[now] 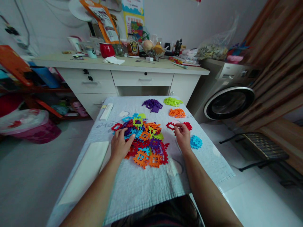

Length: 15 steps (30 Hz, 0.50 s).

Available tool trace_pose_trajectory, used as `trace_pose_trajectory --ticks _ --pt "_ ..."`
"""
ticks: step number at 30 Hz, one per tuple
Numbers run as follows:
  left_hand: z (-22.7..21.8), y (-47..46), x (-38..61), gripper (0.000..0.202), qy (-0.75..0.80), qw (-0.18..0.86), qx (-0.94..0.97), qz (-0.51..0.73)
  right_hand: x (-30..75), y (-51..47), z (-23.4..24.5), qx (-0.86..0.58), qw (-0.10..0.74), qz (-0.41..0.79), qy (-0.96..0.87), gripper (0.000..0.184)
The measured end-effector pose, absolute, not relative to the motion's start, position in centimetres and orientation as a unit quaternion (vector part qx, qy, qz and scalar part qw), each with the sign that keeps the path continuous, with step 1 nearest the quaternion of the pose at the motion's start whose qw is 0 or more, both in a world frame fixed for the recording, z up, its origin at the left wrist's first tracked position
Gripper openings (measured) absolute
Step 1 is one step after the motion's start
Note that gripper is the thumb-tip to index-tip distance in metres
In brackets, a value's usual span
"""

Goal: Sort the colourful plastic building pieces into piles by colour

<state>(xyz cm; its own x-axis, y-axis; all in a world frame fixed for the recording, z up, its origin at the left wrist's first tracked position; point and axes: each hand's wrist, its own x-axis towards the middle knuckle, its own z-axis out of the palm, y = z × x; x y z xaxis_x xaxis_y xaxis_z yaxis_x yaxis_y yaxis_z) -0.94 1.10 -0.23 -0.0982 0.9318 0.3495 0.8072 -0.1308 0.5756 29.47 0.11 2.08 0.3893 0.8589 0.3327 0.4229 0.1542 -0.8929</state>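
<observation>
A mixed pile of plastic interlocking building pieces [144, 135], square frames with notched edges in several colours, lies mid-table. My left hand [121, 144] rests at the pile's left side, thumb and fingers apart, touching purple and blue pieces. My right hand [182, 136] pinches a red square frame piece [170, 126] just right of the pile. Behind its fingers a small red heap [188, 125] shows in part. Sorted heaps lie around it: blue [196, 142] to the right, orange [177, 113] beyond, lime green [172, 101] and purple [152, 105] at the far edge.
A light cloth [146, 183] covers the table. On its left lie a long white board [87, 167] and a small white box [107, 112]. Past the far edge stands a cluttered white desk [94, 78]. A washing machine [224, 91] and a low woven stool [262, 145] are to the right.
</observation>
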Motion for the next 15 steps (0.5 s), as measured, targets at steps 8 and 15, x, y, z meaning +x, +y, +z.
trace_pose_trajectory --ticks 8,15 --pt "-0.2 1.1 -1.0 0.055 0.651 0.086 0.668 0.350 34.7 0.9 3.3 -0.736 0.447 -0.072 -0.504 0.027" --pt "-0.1 1.1 -0.9 0.055 0.655 0.094 0.664 0.347 36.0 1.3 2.9 -0.790 0.380 -0.081 -0.474 0.034"
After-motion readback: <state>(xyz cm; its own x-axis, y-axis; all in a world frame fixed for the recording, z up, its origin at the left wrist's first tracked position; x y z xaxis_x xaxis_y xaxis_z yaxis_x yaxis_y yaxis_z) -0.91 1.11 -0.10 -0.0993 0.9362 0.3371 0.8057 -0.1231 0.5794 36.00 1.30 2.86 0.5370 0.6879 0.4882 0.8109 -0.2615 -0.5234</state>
